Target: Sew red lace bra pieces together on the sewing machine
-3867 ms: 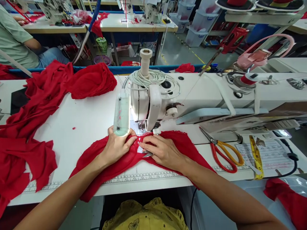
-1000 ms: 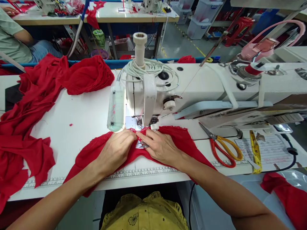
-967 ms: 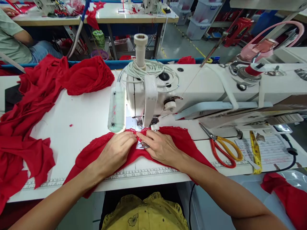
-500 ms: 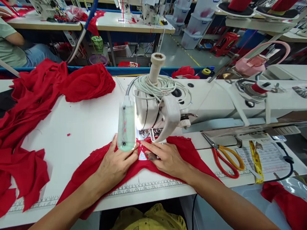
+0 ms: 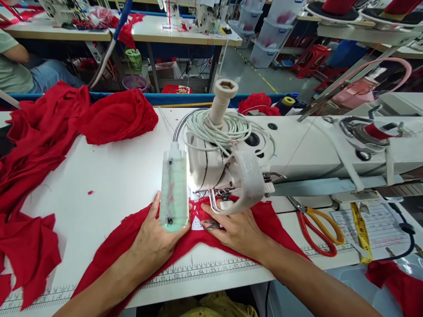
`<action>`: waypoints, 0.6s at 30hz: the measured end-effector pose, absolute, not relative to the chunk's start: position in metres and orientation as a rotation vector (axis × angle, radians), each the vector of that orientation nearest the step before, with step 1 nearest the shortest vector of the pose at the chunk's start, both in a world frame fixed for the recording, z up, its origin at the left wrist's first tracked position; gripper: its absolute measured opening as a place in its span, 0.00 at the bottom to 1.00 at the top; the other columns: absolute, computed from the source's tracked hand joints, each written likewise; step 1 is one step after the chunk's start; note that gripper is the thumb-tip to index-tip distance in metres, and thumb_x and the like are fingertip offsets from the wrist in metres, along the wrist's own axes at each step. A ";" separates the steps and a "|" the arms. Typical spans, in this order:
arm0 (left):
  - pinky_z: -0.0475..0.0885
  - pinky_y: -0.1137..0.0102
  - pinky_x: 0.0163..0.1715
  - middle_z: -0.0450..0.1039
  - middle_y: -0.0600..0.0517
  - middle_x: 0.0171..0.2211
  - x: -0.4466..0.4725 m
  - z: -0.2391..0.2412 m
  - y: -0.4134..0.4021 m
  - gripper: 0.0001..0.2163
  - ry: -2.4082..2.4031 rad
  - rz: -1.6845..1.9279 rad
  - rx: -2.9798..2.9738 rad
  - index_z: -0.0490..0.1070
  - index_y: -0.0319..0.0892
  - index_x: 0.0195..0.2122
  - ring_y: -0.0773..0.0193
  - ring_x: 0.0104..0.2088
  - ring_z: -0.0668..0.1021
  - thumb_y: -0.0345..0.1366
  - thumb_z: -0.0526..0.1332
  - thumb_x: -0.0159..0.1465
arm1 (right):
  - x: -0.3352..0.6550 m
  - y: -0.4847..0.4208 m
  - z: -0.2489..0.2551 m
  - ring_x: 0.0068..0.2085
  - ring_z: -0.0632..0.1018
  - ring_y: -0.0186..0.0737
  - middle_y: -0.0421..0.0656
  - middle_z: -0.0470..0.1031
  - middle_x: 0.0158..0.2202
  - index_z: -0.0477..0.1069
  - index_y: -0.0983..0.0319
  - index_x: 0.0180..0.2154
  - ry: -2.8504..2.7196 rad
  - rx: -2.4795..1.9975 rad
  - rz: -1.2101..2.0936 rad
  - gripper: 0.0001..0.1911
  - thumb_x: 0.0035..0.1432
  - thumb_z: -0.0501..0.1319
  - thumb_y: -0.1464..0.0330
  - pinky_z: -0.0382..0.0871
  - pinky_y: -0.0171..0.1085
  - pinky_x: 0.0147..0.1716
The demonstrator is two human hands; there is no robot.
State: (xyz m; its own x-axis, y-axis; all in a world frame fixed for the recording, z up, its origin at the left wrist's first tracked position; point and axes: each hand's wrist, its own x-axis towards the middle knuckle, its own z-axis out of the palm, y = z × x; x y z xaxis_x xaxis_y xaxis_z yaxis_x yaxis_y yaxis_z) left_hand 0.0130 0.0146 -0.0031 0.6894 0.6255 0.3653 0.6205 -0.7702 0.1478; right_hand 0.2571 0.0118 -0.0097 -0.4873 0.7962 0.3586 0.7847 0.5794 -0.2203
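Red fabric with a lacy upper edge lies across the sewing machine bed, reaching the needle area. On its left part rests my left hand, laid flat with the thumb spread; a light-green lamp hides some of its fingers. My right hand presses the fabric at the right of the needle area, with fingertips partly behind the white guard. Metal thread snips show their blades beneath its curled fingers. Between the hands, a small white triangle shows in the fabric's gap.
Red cloth is heaped at the left. Orange-and-red scissors, a yellow tape measure and a written sheet lie at the right. A ruler strip runs along the front edge. A co-worker sits at the far left.
The view has shifted slightly, so the machine and both hands appear lower. My right fingertips are now more covered by the guard. Both hands stay on the red fabric.
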 end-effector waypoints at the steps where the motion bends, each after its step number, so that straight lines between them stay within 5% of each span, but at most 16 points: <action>1: 0.58 0.37 0.64 0.80 0.45 0.45 0.013 -0.003 0.015 0.18 1.058 0.646 2.878 0.74 0.41 0.49 0.56 0.42 0.81 0.20 0.50 0.64 | 0.257 0.012 -0.009 0.38 0.76 0.41 0.44 0.76 0.31 0.79 0.58 0.44 -2.398 -1.274 0.042 0.11 0.62 0.62 0.63 0.62 0.34 0.27; 8: 0.55 0.42 0.66 0.80 0.45 0.46 0.016 -0.002 0.016 0.14 1.069 0.685 2.843 0.75 0.39 0.46 0.56 0.42 0.81 0.23 0.53 0.66 | 0.256 0.011 -0.007 0.38 0.77 0.40 0.44 0.77 0.31 0.78 0.59 0.46 -2.389 -1.270 0.010 0.12 0.63 0.62 0.63 0.58 0.36 0.23; 14: 0.50 0.39 0.67 0.79 0.45 0.50 0.015 -0.003 0.015 0.16 1.049 0.674 2.818 0.75 0.40 0.47 0.55 0.48 0.80 0.21 0.51 0.66 | 0.256 0.009 -0.009 0.39 0.77 0.40 0.45 0.79 0.37 0.76 0.59 0.50 -2.401 -1.294 0.035 0.15 0.65 0.61 0.61 0.64 0.35 0.27; 18: 0.59 0.44 0.65 0.76 0.42 0.52 0.012 -0.004 0.014 0.16 1.088 0.725 2.737 0.71 0.41 0.52 0.53 0.55 0.76 0.25 0.50 0.68 | 0.257 0.009 -0.010 0.40 0.77 0.40 0.45 0.80 0.42 0.75 0.59 0.53 -2.400 -1.289 0.055 0.18 0.63 0.63 0.62 0.65 0.35 0.27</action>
